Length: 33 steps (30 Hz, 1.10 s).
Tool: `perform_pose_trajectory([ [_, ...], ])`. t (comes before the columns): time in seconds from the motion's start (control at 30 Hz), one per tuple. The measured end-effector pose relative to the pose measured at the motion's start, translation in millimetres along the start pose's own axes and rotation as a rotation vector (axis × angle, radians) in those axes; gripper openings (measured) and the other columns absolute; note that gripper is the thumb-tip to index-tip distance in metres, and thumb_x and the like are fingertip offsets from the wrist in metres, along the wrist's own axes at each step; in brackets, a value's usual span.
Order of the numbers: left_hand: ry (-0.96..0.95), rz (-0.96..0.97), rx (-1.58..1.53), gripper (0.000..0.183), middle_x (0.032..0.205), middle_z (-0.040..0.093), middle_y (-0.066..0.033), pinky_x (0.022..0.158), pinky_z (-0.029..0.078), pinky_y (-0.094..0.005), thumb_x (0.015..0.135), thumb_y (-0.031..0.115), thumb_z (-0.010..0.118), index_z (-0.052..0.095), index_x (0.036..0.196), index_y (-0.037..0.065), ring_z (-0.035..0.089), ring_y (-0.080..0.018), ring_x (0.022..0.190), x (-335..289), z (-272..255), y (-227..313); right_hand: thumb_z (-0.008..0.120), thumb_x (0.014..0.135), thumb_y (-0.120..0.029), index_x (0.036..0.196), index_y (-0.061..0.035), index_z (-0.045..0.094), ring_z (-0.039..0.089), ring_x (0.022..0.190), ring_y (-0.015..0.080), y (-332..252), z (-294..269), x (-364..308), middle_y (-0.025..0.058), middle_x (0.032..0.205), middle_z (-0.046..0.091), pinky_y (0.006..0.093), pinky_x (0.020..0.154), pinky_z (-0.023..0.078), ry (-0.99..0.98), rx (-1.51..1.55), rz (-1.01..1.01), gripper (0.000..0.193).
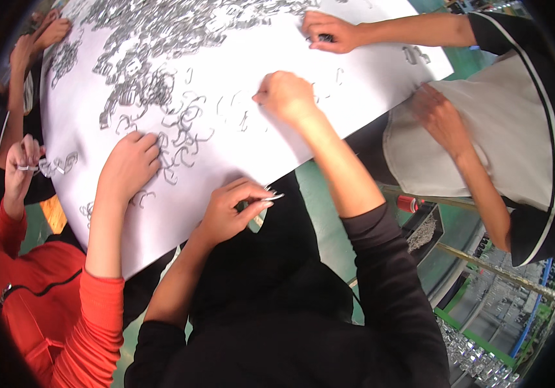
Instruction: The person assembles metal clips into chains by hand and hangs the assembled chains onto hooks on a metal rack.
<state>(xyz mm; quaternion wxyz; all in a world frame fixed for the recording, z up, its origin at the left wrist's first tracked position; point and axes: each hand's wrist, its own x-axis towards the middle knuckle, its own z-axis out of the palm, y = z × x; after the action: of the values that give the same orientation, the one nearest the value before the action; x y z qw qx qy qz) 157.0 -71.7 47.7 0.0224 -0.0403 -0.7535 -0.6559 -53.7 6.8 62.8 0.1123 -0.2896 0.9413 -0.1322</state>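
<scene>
My left hand [227, 208] is at the near edge of the white tabletop [239, 158], pinching thin curved metal clips [273, 196] between thumb and fingers. Farther in and to the right, my right hand [288, 97] rests low over the table with its fingers curled. Whatever those fingers hold is hidden under the hand. A few loose metal hooks [244, 120] lie just left of it. More C-shaped hooks [184, 132] are scattered left of centre, leading up to a large heap of metal clips [161, 32] at the far side.
At left, a red-sleeved co-worker's hand [129, 161] reaches among the hooks; their other hand [22, 161] holds clips. A co-worker's hand [332, 32] at right grips dark pieces. Beyond the right table edge are a red can [408, 204], a bin of small parts [423, 233] and racks [497, 291].
</scene>
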Motion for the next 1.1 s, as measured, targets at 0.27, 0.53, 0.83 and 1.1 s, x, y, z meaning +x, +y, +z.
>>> perform_pose_trajectory([
  [0.27,0.010,0.017,-0.020,0.013,0.084,0.063,-0.0078,0.069,0.050,-0.0228,0.077,-0.006,0.064,0.065,0.089,-0.001,0.062,-0.0123,0.073,-2.5,1.1,1.1,0.059,0.088,-0.022,0.088,-0.0003,0.059,0.048,0.067,0.0104,34.5,-24.8,-15.7,0.0034,0.079,0.055,0.0222,0.057,0.038,-0.282,1.029,0.026,0.022],
  [0.53,0.055,0.039,-0.116,0.013,0.085,0.063,-0.0073,0.066,0.050,-0.0222,0.079,-0.005,0.061,0.063,0.092,-0.002,0.063,-0.0111,0.072,-5.8,3.9,-8.6,0.058,0.090,-0.013,0.094,-0.0006,0.056,0.057,0.072,0.0114,57.2,-16.7,-47.3,0.0062,0.090,0.059,0.0218,0.063,0.048,-0.333,1.617,0.090,0.013],
  [0.83,0.129,-0.033,-0.193,0.011,0.085,0.064,-0.0061,0.068,0.051,-0.0224,0.080,-0.004,0.063,0.063,0.091,-0.003,0.063,-0.0106,0.074,-8.3,9.6,-13.2,0.063,0.084,-0.004,0.103,0.0015,0.054,0.063,0.077,0.0152,20.4,-36.6,-100.0,0.0072,0.084,0.063,0.0246,0.069,0.053,-0.035,1.429,0.144,0.022],
  [1.1,0.131,-0.028,-0.205,0.015,0.088,0.063,-0.0074,0.069,0.052,-0.0236,0.080,-0.007,0.059,0.063,0.094,-0.003,0.064,-0.0116,0.075,-9.3,9.8,-10.1,0.064,0.084,-0.004,0.105,0.0020,0.053,0.063,0.076,0.0156,7.2,-34.6,-133.6,0.0084,0.086,0.062,0.0252,0.068,0.053,0.027,1.450,0.148,0.025],
])
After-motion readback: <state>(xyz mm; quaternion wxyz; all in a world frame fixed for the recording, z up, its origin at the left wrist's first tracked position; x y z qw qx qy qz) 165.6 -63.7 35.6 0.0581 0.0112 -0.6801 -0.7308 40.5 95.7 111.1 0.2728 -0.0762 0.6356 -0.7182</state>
